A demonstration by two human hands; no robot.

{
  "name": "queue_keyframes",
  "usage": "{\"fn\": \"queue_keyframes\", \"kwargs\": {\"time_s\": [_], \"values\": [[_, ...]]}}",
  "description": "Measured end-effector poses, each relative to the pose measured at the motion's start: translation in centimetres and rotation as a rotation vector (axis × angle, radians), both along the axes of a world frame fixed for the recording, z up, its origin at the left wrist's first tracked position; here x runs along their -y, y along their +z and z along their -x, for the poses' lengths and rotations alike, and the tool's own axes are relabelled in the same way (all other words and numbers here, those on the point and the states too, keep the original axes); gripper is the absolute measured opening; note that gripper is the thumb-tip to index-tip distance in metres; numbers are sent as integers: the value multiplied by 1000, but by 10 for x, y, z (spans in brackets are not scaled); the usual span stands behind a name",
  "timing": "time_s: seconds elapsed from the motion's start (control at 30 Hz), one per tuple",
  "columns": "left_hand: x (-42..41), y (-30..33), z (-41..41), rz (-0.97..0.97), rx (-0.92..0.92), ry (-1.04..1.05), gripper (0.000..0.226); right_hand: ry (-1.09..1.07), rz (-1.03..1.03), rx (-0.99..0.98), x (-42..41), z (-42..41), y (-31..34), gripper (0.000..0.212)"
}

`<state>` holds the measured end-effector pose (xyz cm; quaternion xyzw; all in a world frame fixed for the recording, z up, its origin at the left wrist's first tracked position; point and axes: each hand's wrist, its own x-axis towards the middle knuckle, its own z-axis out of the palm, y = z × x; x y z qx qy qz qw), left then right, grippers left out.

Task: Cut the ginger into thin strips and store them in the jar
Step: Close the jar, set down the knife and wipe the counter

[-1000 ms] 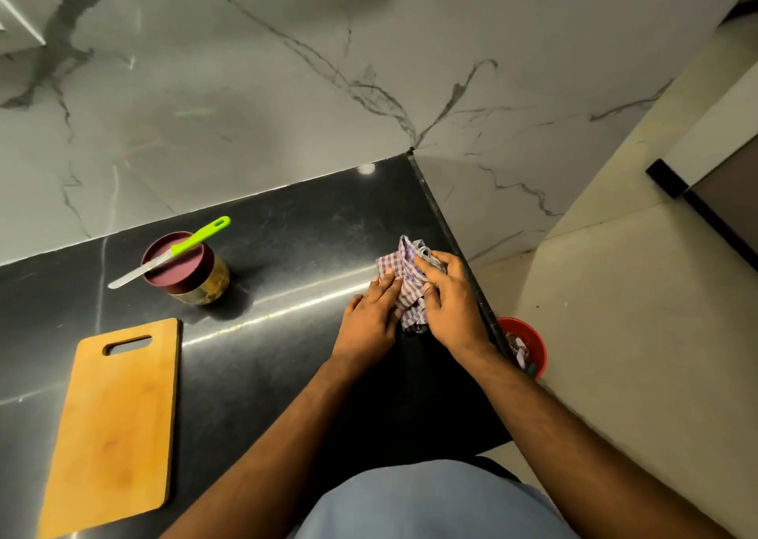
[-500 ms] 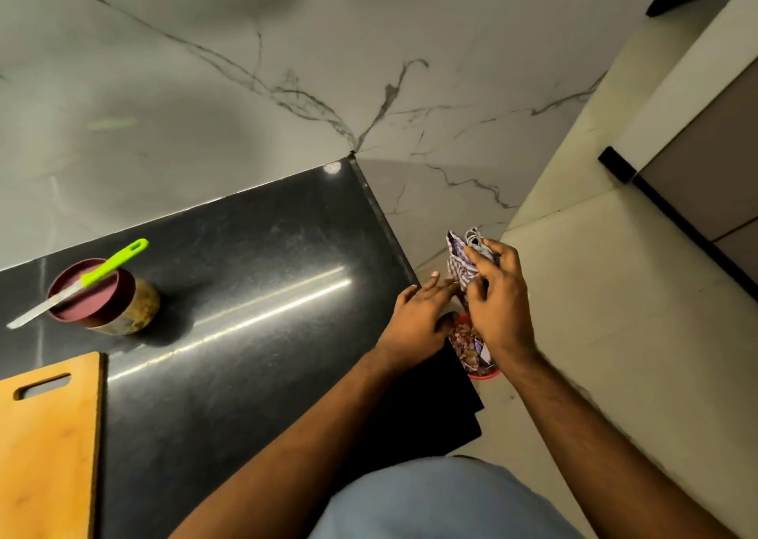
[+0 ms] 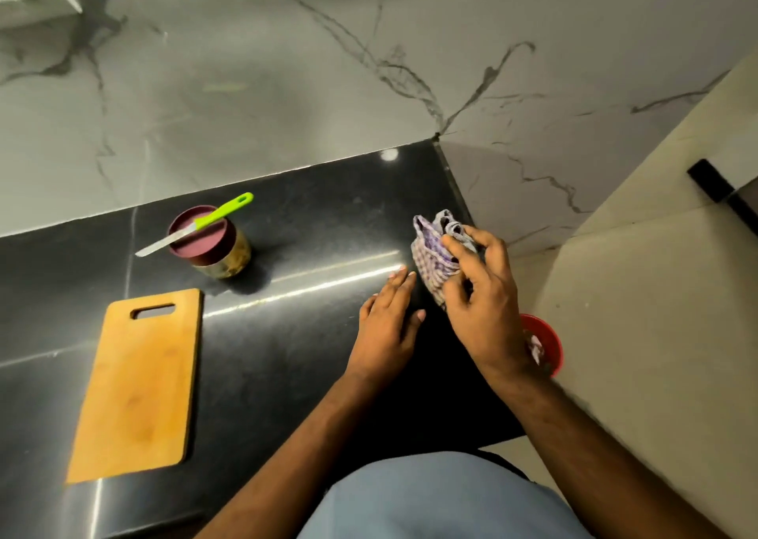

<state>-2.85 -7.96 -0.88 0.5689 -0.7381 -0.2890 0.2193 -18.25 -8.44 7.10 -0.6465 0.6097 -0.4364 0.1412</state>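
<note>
A glass jar (image 3: 223,257) with a maroon lid stands at the back of the black counter (image 3: 311,226); ginger strips show through its side. A green-handled knife (image 3: 197,225) lies across the lid. A bare wooden cutting board (image 3: 137,382) lies at the left. My right hand (image 3: 480,292) grips a bunched purple checked cloth (image 3: 432,257) over the counter's right edge. My left hand (image 3: 387,325) rests flat on the counter just left of the cloth, fingers straight.
A red bin (image 3: 543,345) with scraps sits on the floor beyond the counter's right edge, partly hidden by my right wrist. A marble wall runs behind the counter. Beige floor tiles lie to the right.
The cloth in my right hand has come back from over the red bin to the counter's right edge. My left hand moved left onto the counter. The view swung left.
</note>
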Motion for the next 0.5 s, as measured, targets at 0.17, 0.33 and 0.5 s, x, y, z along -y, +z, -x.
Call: {"fn": "queue_keyframes", "kwargs": {"time_s": [0.17, 0.33, 0.5], "values": [[-25, -7, -65, 5, -9, 93, 65, 200, -76, 96, -16, -65, -10, 55], [-56, -4, -116, -11, 66, 170, 66, 279, -168, 181, -27, -112, -23, 54], [-76, -7, -153, -57, 111, 242, 63, 293, -274, 264, -30, -148, -33, 48]]}}
